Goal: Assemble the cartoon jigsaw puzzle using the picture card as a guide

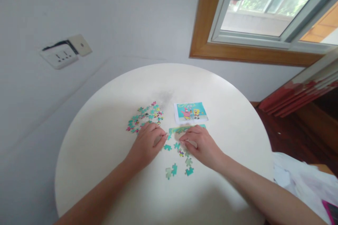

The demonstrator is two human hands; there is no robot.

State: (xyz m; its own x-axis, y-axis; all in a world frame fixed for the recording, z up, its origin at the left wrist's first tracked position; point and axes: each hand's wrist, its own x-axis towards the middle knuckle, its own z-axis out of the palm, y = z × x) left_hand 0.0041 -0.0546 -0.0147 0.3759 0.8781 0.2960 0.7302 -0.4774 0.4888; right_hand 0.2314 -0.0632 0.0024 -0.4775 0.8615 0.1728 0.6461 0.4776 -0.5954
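On a round white table both my hands rest close together over small jigsaw pieces. My left hand is curled, its fingertips pinching at the left end of a joined strip of teal pieces. My right hand is also curled, its fingers pressing on that strip from the right. A heap of loose pieces lies just beyond my left hand. Several more loose pieces lie between and below my hands. A small cartoon reference picture lies beyond my right hand.
A wall with a white socket stands behind the table at the left. A wood-framed window is at the upper right. Red boards lean at the right, and white cloth lies at the lower right.
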